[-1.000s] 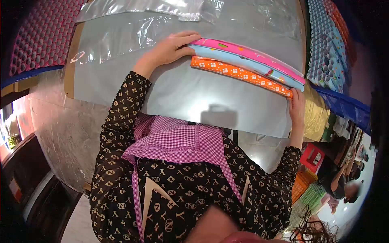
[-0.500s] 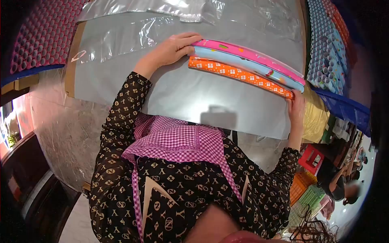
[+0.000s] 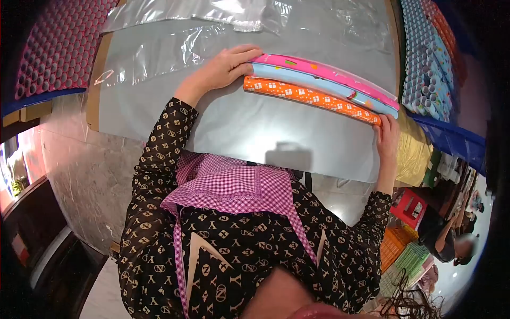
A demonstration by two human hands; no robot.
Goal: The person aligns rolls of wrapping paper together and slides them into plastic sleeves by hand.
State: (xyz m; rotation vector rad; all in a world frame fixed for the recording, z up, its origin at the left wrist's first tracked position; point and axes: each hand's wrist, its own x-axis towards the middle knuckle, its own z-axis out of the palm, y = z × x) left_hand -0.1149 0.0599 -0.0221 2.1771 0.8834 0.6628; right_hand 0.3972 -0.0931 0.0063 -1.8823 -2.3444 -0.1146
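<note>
Three wrapped rolls lie side by side on the grey work surface (image 3: 228, 125): a pink roll (image 3: 319, 71) farthest away, a light blue roll (image 3: 313, 81) in the middle and an orange roll with white prints (image 3: 311, 97) nearest me. My left hand (image 3: 232, 65) closes round the left ends of the pink and blue rolls, thumb on the near side. At the right end of the orange roll, my right hand (image 3: 387, 130) has its fingers pressed against the tips, also near the blue roll's end.
Clear plastic bags (image 3: 234, 16) lie across the far side. Pink rolls (image 3: 58, 48) are stacked at the far left, blue ones (image 3: 425, 69) at the far right. A red stool (image 3: 408, 208), crates (image 3: 396, 244) and another person (image 3: 443, 239) are at the lower right.
The orange roll has shifted slightly left, its left end now sticking out past the blue one. Both hands stay at the roll ends.
</note>
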